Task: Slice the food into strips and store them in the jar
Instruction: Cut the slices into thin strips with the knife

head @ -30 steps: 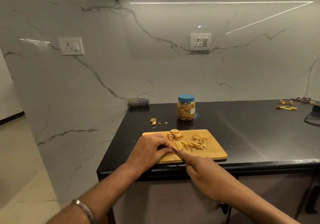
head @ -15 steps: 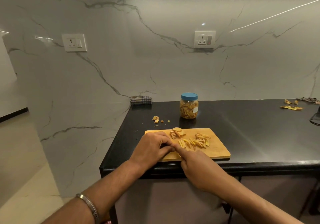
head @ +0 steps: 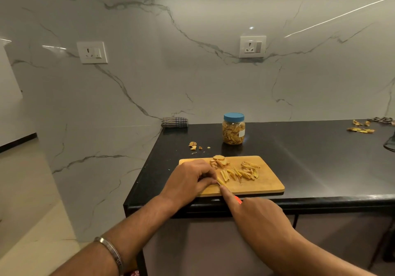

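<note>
On the cutting board point(head: 265, 187), in front of the capped jar point(head: 233, 129), the left hand point(head: 188, 181) is pinning a food piece while the right hand point(head: 254, 218) is gripping the knife point(head: 237, 200), so a slipping blade could be nicking the pinning fingertips

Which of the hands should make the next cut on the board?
Right. The right hand holds the knife, index finger along it, at the piece that the left hand pins on the cutting board.

Left hand point(head: 188, 181) pins food on board point(head: 269, 181); right hand point(head: 256, 218) grips knife point(head: 237, 200).
</note>
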